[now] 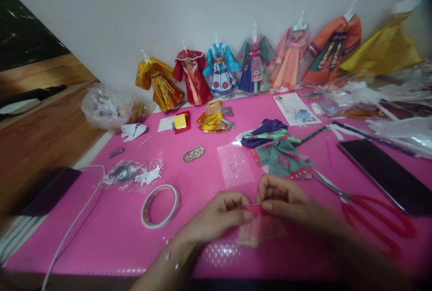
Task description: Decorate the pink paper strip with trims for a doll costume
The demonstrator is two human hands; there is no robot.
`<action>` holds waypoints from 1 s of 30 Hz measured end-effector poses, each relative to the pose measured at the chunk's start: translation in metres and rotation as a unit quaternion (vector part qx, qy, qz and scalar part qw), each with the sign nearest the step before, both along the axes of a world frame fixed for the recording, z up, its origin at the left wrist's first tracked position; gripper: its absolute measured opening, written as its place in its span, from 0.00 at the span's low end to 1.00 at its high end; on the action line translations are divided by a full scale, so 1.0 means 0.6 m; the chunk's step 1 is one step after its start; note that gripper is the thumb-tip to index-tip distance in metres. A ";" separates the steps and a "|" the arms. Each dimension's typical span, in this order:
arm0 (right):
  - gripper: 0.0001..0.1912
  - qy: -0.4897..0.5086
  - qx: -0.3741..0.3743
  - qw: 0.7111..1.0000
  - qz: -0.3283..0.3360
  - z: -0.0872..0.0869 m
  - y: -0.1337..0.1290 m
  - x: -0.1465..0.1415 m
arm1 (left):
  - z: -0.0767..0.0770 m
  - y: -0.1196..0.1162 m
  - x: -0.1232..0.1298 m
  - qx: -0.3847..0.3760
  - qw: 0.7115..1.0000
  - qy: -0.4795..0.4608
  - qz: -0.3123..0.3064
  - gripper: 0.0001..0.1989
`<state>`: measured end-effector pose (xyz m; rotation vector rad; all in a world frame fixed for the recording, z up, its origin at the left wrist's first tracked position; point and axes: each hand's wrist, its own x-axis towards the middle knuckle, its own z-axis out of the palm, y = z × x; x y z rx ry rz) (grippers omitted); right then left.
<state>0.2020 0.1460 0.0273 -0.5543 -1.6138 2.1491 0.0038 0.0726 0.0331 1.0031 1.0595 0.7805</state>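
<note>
Near the front of the pink mat, both hands pinch the upper edge of a small doll skirt [258,230], pink-red along its band and pale peach below. My left hand [221,217] grips the left end of the band between thumb and fingers. At the right end, my right hand [285,199] pinches it the same way. Just beyond the fingers lie a clear sheet of tiny gems [234,165] and a green patterned doll garment [285,158]. Red-handled scissors [364,205] rest beside my right forearm. A roll of white tape [146,212] lies left of my left hand.
Miniature dresses, including a blue one [221,68], lean against the wall. A phone [388,174] lies at right, near plastic packaging [398,129]. An oval glittery clip [193,154], a bag of small white pieces [135,174] and a white cable [74,223] are on the left.
</note>
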 end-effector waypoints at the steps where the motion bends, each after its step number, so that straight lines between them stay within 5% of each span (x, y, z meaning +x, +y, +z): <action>1: 0.11 -0.002 0.005 1.000 -0.004 0.002 -0.001 0.000 | 0.000 0.000 0.000 -0.001 1.000 0.002 0.001 0.12; 13: 0.06 -0.094 0.070 0.990 -0.085 -0.020 -0.004 -0.011 | -0.001 0.004 -0.014 -0.021 0.998 0.066 0.010 0.09; 18: 0.03 -0.200 0.241 0.945 -0.098 -0.015 -0.008 -0.010 | -0.018 0.005 -0.015 -0.007 0.990 0.139 0.019 0.07; 23: 0.08 -0.262 0.414 0.866 -0.099 -0.012 -0.009 -0.001 | -0.036 0.000 -0.011 0.007 0.985 0.171 0.033 0.06; 30: 0.09 -0.294 0.450 0.840 -0.078 -0.022 0.008 0.000 | -0.031 -0.005 -0.008 -0.011 0.985 0.170 0.038 0.08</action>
